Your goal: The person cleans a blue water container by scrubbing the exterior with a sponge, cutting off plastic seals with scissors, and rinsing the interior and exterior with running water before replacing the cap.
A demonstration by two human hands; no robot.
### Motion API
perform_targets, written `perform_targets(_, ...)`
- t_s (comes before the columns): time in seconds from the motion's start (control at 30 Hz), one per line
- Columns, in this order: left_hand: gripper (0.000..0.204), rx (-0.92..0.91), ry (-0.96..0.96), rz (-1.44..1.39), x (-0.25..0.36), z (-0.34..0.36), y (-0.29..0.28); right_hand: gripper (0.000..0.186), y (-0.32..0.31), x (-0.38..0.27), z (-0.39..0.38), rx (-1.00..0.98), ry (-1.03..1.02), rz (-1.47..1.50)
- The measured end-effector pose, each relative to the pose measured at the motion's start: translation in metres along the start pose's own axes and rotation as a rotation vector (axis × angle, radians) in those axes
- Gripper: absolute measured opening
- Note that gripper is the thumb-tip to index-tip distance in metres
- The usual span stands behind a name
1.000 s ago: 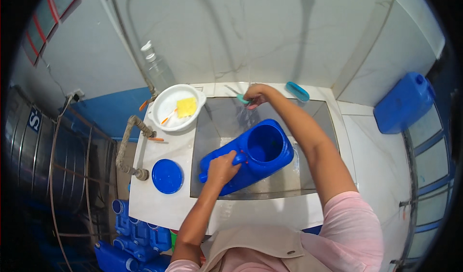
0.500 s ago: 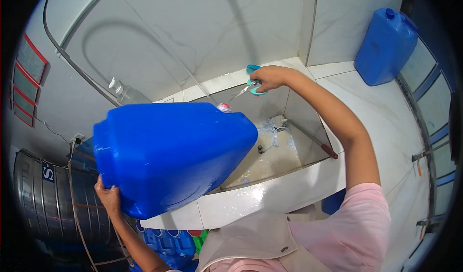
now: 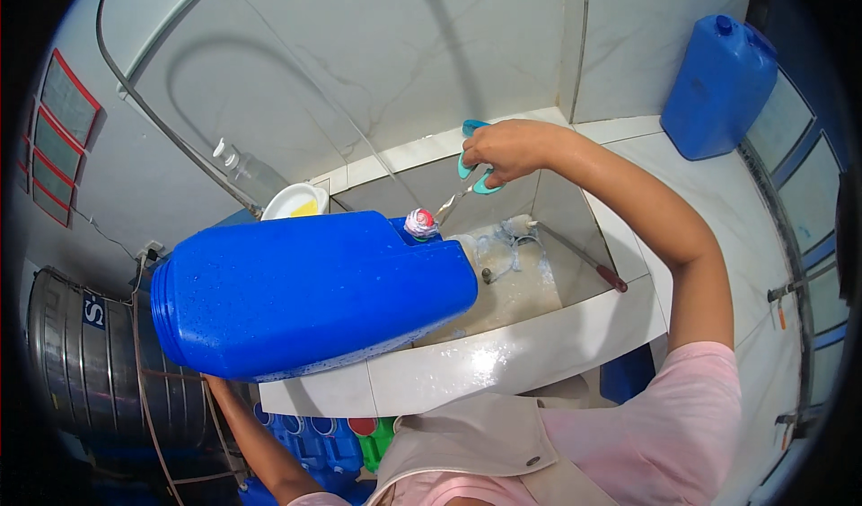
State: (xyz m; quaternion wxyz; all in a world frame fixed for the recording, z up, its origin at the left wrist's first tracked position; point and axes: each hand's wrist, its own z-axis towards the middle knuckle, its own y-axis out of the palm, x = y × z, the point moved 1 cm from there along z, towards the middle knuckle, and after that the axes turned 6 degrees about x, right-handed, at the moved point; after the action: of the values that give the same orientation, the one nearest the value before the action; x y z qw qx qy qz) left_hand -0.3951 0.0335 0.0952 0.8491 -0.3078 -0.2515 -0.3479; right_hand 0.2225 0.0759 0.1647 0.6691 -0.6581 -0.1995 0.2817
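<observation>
R hand (image 3: 507,154) closed on teal-handled scissors (image 3: 456,199), fingers at the loops; blades point down-left. L hand (image 3: 215,383) mostly hidden behind/under lower L end of big blue jug (image 3: 314,290); only a bit by the wrist shows, so can't tell if it grips or just props.

Jug: on its side, slightly tilted, over L part of sink (image 3: 516,299) & front tabletop (image 3: 449,362); threaded rim faces L, small wrapped spout (image 3: 420,222) (red + white) up top nr R end. Can't tell if jug rests on sink edge or hangs on L arm. Scissor tips at R side of spout; contact vs. tiny gap unclear.

Also: brush w/ dark red handle (image 3: 611,278) leaning in sink; white basin (image 3: 285,202) w/ yellow sponge (image 3: 308,208) behind jug; 2nd blue jug (image 3: 718,93) far R.

Step in hand (judged): prob. working blades at spout wrapping. Next move calls for: jug kept steady from L, since wet plastic may slip; tips under wrap edge, shallow angle, clear of spout wall.
</observation>
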Motion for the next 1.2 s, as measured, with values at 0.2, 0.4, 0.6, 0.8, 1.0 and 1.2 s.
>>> perform_targets(0.2, 0.025, -0.016, -0.021, 0.001, -0.012, -0.004, -0.004, 0.031, 0.003, -0.005, 0.009, -0.069, -0.073, -0.003)
perform_targets(0.4, 0.022, -0.022, -0.034, 0.005, -0.020, -0.008, -0.012, 0.032, 0.020, -0.023, 0.004, -0.061, -0.088, -0.049)
perform_targets(0.6, 0.019, -0.018, -0.036, 0.011, -0.022, -0.004, -0.011, 0.023, 0.041, -0.053, -0.017, 0.130, -0.078, -0.164)
perform_targets(0.8, 0.017, -0.017, -0.032, 0.010, -0.023, 0.001, -0.011, 0.026, 0.059, -0.052, -0.023, 0.113, 0.083, -0.124)
perform_targets(1.0, 0.015, -0.022, -0.008, 0.011, -0.023, 0.004, -0.009, 0.037, 0.050, -0.033, -0.023, -0.020, 0.236, 0.172)
perform_targets(1.2, 0.014, -0.034, 0.023, -0.003, -0.026, 0.012, -0.006, 0.038, 0.050, -0.032, 0.019, 0.129, 0.180, 0.119)
